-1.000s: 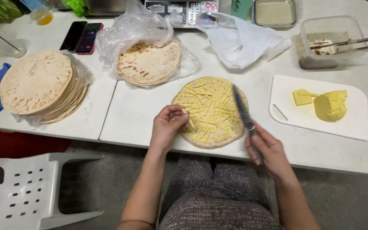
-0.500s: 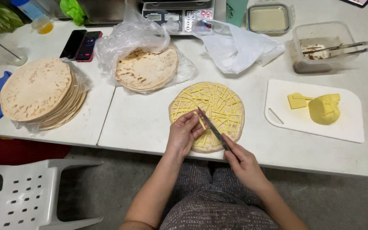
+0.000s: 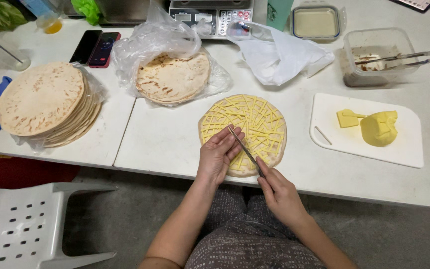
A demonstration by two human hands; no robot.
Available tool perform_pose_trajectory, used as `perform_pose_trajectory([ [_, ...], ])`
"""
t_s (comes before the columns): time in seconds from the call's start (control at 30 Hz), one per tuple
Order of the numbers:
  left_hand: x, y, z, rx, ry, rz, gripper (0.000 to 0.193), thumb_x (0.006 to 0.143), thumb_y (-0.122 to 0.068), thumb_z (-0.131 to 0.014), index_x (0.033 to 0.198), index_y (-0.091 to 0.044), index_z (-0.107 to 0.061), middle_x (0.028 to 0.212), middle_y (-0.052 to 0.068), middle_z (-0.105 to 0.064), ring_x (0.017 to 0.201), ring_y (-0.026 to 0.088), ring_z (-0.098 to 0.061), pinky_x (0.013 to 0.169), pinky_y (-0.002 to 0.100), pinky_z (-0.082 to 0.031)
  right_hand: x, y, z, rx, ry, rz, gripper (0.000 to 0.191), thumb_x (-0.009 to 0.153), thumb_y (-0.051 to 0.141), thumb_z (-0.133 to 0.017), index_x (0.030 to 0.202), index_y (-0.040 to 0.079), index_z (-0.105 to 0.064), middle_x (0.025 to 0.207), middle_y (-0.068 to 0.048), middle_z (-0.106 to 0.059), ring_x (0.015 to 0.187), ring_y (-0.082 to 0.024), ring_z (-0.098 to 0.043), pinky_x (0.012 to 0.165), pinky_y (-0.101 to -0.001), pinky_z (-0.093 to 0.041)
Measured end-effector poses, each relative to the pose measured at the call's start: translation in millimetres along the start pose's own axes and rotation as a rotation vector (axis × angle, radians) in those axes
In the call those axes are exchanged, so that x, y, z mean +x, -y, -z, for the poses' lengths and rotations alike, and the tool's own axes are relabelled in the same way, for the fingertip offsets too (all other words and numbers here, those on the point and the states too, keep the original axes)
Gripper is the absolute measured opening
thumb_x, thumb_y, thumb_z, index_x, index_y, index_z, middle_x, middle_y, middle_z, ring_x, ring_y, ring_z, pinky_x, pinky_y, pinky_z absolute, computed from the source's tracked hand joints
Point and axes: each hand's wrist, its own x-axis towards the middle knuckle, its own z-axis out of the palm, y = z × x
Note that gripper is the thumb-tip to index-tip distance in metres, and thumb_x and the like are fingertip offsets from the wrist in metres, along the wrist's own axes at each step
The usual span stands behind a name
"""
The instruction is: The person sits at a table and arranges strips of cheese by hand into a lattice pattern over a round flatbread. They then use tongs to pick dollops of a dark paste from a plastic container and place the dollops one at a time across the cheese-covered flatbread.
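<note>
A round flatbread point(image 3: 255, 119) covered with thin yellow cheese strips lies on the white table point(image 3: 165, 144) in front of me. My left hand point(image 3: 217, 154) rests on its near left edge, fingers touching the blade of a knife point(image 3: 242, 147). My right hand point(image 3: 279, 192) grips the knife's handle at the near edge of the flatbread, the blade slanting up and to the left over the strips.
A white cutting board point(image 3: 409, 149) with yellow cheese blocks point(image 3: 378, 128) sits to the right. Stacks of flatbreads lie at the left point(image 3: 41, 102) and in a plastic bag point(image 3: 172, 74). Phones point(image 3: 95, 47), a scale, containers with tongs point(image 3: 399, 57) stand behind. A white chair point(image 3: 31, 219) is below left.
The knife moved from the flatbread's right side to its near left part, and my right hand followed. My left hand stayed at the near left edge and now touches the blade.
</note>
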Motion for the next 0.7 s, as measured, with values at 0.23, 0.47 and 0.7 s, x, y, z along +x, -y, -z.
perform_pose_trajectory([
  [0.23, 0, 1, 3, 0.003, -0.022, -0.017, 0.036, 0.096, -0.003, -0.063, 0.131, 0.005, -0.059, 0.126, 0.018, -0.069, 0.115, 0.027, -0.070, 0.096, 0.036, -0.060, 0, 1, -8, -0.084, -0.040, 0.059, 0.053, 0.097, 0.010, -0.062, 0.149, 0.011, -0.050, 0.092, -0.013, -0.064, 0.076, -0.025, -0.068, 0.071, -0.0367, -0.055],
  [0.47, 4, 7, 8, -0.067, 0.002, -0.065, 0.034, 0.096, 0.000, -0.061, 0.129, 0.007, -0.060, 0.125, 0.020, -0.068, 0.114, 0.029, -0.070, 0.099, 0.040, -0.061, 3, -2, -21, -0.242, -0.119, 0.137, 0.055, 0.095, 0.005, -0.064, 0.148, 0.013, -0.052, 0.090, -0.013, -0.063, 0.074, -0.028, -0.067, 0.066, -0.0405, -0.054],
  [0.7, 0, 3, 2, -0.036, -0.044, -0.071, 0.030, 0.097, 0.000, -0.061, 0.126, 0.007, -0.061, 0.122, 0.020, -0.070, 0.113, 0.027, -0.070, 0.094, 0.036, -0.061, 4, -14, -23, -0.474, -0.154, 0.191, 0.060, 0.088, 0.004, -0.066, 0.146, 0.016, -0.055, 0.088, -0.010, -0.064, 0.068, -0.023, -0.066, 0.058, -0.0383, -0.056],
])
